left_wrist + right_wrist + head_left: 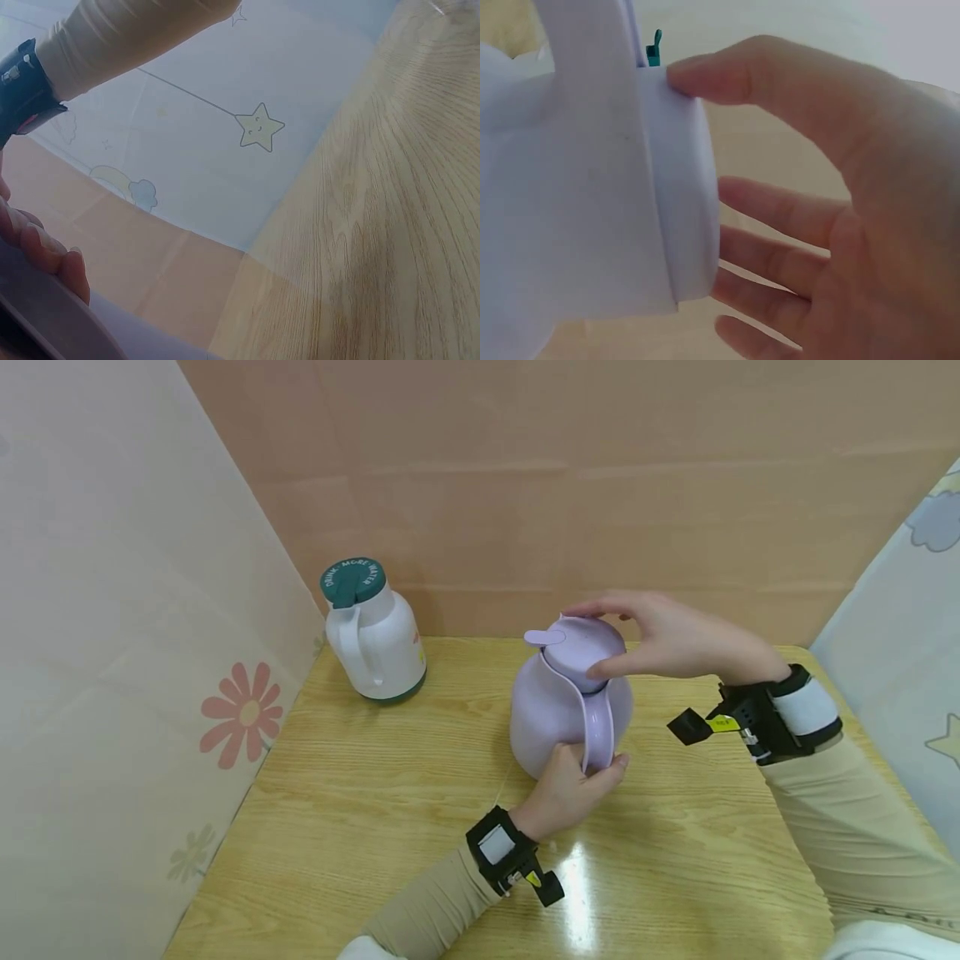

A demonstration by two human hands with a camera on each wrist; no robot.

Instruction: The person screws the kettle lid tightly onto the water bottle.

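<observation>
A lilac jug (547, 710) stands mid-table in the head view. My left hand (592, 768) grips the lower end of its handle (600, 727), thumb on the right side. My right hand (600, 639) holds the jug's lid (581, 647) from the right, thumb at the front and fingers over the top. The right wrist view shows the lid (679, 195) close up, with the thumb (735, 75) on its rim and the other fingers (780, 217) spread beside it. In the left wrist view only some fingertips (41, 251) show against the jug's dark edge (52, 322).
A white jug (378, 647) with a green lid (352, 581) stands at the table's back left corner. The wooden table (375, 810) is boxed in by a floral panel (150, 693) on the left, a peach wall (525, 485) behind and a starred panel (259, 127) on the right.
</observation>
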